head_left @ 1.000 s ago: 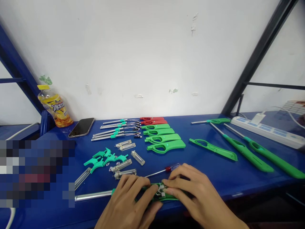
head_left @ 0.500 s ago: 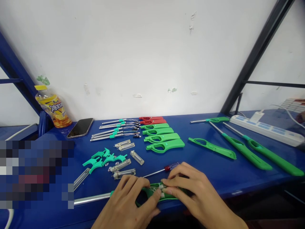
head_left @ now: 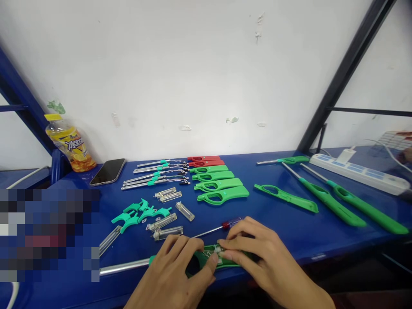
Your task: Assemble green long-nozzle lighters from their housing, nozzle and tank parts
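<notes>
Handle shell point(head_left: 225, 263), green, between your 2 hands: left hand point(head_left: 175, 266) grasping its front end, right hand point(head_left: 257, 253) pinching the small fitting point(head_left: 218, 249) inside! Screwdriver point(head_left: 229, 224) just beyond your grip, metal tube point(head_left: 124, 267) jutting left.

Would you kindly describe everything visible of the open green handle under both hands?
The open green handle looks plastic: a hollow shell, open side up, with a loop opening and small pale parts inside. It lies along the near edge of the blue table. The left hand covers one end, thumb on those parts; the right hand, over the other, pinches at them. A silver tube extends leftward.
</notes>
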Tool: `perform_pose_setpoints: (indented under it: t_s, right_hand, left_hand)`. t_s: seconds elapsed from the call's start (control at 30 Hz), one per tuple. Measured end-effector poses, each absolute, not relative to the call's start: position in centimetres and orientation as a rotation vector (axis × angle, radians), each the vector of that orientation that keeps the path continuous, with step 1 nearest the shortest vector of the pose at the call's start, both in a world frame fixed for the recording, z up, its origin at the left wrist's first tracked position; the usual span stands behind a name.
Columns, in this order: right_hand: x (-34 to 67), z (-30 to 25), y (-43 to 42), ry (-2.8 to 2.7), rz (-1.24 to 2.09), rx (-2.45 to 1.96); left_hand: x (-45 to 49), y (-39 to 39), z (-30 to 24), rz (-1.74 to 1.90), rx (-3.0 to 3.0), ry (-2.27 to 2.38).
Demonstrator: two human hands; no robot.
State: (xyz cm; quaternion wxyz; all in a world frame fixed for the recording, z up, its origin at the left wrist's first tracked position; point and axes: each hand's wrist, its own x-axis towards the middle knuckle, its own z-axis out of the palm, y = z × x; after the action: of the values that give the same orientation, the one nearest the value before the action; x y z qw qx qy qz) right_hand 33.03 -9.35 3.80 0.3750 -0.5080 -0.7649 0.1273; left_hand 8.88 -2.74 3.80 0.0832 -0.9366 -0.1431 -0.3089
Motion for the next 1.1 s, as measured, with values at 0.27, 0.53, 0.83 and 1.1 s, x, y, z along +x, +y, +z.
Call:
perform_pose_setpoints:
  t_s: [0.27,0.53,0.83,1.1]
  right_hand:
    - [33.0,3.9,-9.4,-1.971,0.288,-1.307]
    - [33.0,4.0,-9.4,-1.967,0.285,-1.310]
    - [33.0,3.8,-9.4,-1.937,0.331,-1.327]
    - [33.1,3.9,-9.4,-1.944,0.339,-1.329]
  left_hand:
    - [8.5,-2.7,3.8,-0.900,-2.874,-0.481]
    - [7.8,-2.5,4.0,-0.925,-3.025,-0.606]
    - [7.8,-2.6,4.3,-1.130,-2.979,-0.573]
    - [8.0,-2.6,4.6,-1.111,-3.045,-0.574]
